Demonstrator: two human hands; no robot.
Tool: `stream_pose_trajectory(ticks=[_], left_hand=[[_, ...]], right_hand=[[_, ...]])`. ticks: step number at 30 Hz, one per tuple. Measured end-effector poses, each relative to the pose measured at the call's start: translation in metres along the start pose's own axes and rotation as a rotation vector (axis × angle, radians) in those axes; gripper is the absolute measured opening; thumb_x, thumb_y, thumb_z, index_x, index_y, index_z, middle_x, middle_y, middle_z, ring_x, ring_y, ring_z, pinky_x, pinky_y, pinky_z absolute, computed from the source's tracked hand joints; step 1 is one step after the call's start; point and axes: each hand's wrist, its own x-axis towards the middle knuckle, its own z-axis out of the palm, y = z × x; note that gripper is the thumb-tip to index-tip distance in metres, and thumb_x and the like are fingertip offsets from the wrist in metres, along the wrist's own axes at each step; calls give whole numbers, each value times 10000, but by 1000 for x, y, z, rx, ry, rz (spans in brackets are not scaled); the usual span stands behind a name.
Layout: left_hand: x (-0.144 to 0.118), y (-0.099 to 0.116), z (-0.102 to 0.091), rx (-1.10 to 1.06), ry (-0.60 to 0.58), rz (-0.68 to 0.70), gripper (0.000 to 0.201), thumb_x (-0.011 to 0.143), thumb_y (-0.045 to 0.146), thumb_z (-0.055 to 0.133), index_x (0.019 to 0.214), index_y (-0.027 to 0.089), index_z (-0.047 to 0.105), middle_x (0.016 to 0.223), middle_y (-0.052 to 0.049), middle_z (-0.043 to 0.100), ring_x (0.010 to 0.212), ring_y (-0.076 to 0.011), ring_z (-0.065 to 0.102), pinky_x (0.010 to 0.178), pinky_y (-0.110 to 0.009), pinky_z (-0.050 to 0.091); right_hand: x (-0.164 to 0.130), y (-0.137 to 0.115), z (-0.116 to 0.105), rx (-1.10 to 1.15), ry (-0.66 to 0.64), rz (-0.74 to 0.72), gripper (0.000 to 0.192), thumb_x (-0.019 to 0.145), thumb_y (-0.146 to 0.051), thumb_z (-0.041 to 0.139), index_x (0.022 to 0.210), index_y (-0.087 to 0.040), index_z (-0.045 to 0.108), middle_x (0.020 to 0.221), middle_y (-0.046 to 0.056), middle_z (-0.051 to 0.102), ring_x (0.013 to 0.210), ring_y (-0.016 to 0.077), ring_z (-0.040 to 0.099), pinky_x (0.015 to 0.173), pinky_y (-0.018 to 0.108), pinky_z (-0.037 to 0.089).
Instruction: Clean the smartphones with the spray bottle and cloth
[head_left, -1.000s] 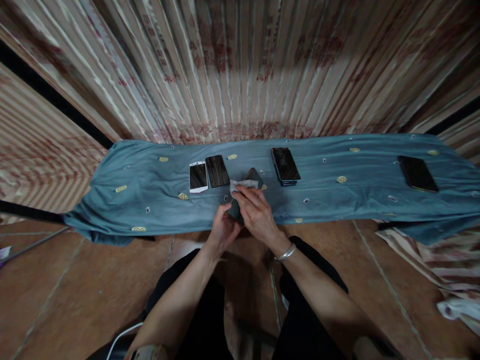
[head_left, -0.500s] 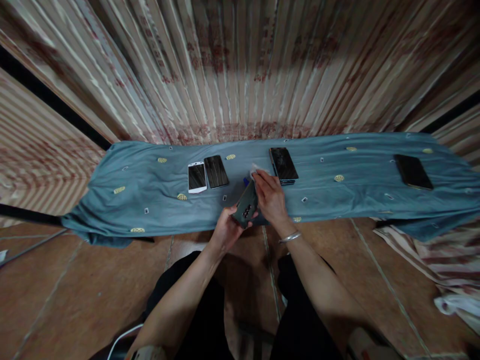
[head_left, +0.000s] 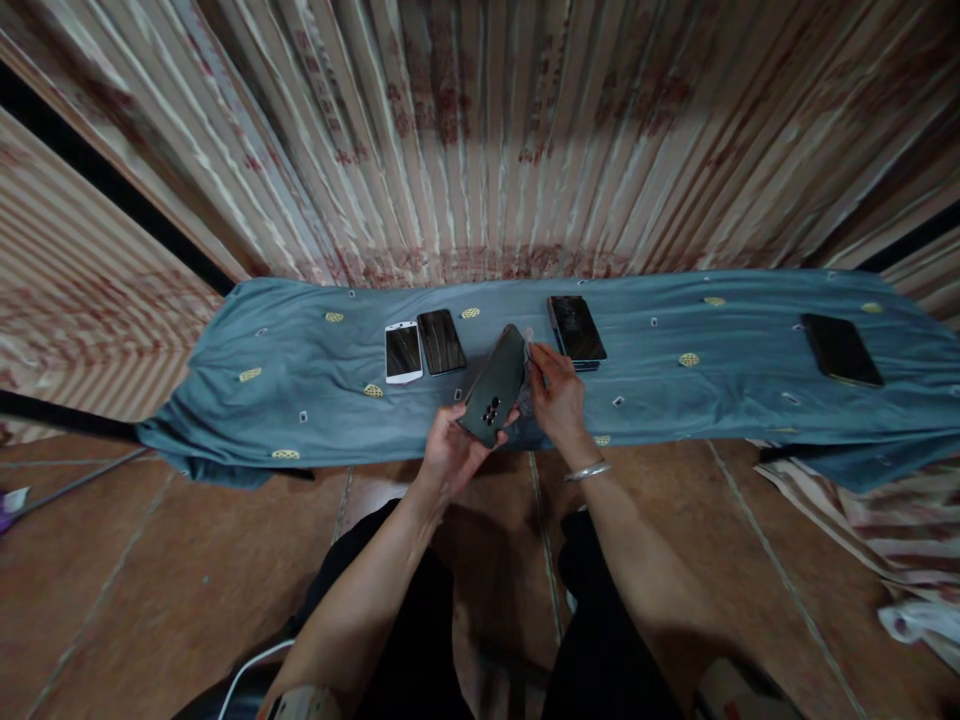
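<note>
My left hand (head_left: 454, 452) is closed around the lower end of a dark green smartphone (head_left: 495, 380), tilted with its back and camera lenses towards me. To its right, my right hand (head_left: 556, 395) pinches a translucent, thin plastic-looking piece (head_left: 527, 398) along the phone's right edge. Fingers partly hide that piece, so I cannot tell its exact kind. Left of the held phone lie a white smartphone (head_left: 403, 352) and a black smartphone (head_left: 441, 341), side by side on the cloth. Behind my right hand is a small stack of dark phones (head_left: 577, 328).
A blue-green patterned cloth (head_left: 712, 390) covers the long, low bench. Another dark phone (head_left: 841, 349) lies at its far right. A pleated curtain (head_left: 480, 150) hangs right behind the bench. Below is a brown tiled floor (head_left: 660, 480), with white crumpled material (head_left: 919, 622) at lower right.
The phone in my left hand has turned so more of its back shows. My right hand has moved slightly right and down with the translucent piece, which now hangs lower beside the phone.
</note>
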Motion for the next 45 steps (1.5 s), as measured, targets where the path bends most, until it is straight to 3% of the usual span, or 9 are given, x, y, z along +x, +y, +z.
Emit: stream_pose_trajectory(ticks=[5, 13, 19, 28, 34, 38, 45], left_hand=[[4, -1, 2, -41, 35, 25, 357, 755, 313, 580, 1050, 139, 677, 1024, -130, 747, 1085, -311, 670, 702, -302, 496], [5, -3, 7, -22, 98, 84, 229, 773, 239, 523, 909, 160, 689, 796, -45, 717, 735, -181, 644, 686, -301, 490], [9, -3, 5, 5, 117, 121, 168, 762, 233, 512, 784, 178, 669, 713, -38, 699, 919, -229, 680, 837, -336, 510], [11, -1, 7, -124, 157, 172, 263, 890, 363, 547, 928, 167, 718, 1000, -74, 757, 1251, -241, 596, 1055, -341, 451], [17, 0, -4, -152, 204, 171, 298, 926, 395, 545, 827, 173, 717, 895, -47, 749, 1121, -187, 661, 1018, -294, 486], [17, 9, -5, -137, 186, 143, 388, 927, 436, 500, 789, 156, 731, 891, -87, 765, 1076, -236, 687, 998, -384, 519], [9, 24, -4, -178, 149, 130, 443, 907, 449, 485, 912, 104, 764, 917, -126, 778, 1085, -285, 695, 1068, -458, 470]], right_hand=[[-3, -10, 5, -7, 3, -52, 371, 997, -257, 437, 1280, -178, 663, 1282, 149, 673, 1175, 266, 618, 1036, 489, 510], [-6, -37, 5, 21, -46, -103, 393, 990, -209, 426, 1328, -224, 626, 1347, 130, 625, 1243, 265, 582, 1065, 506, 495], [-14, -55, 3, 36, -104, -193, 405, 996, -177, 388, 1310, -199, 642, 1354, 163, 616, 1230, 280, 596, 1048, 509, 498], [-27, -82, 0, 50, -174, -279, 387, 999, -135, 423, 1303, -200, 654, 1312, 129, 647, 1164, 258, 617, 1030, 440, 524], [-39, -92, -1, 82, -283, -327, 454, 984, -102, 455, 1389, -256, 589, 1368, 106, 617, 1209, 260, 596, 1058, 444, 520], [-47, -89, 2, 87, -323, -400, 463, 981, -88, 428, 1404, -214, 569, 1389, 119, 604, 1243, 258, 572, 1088, 461, 505], [-51, -85, 6, 97, -342, -421, 425, 963, -73, 418, 1316, -182, 628, 1329, 131, 642, 1223, 245, 580, 1061, 449, 532]])
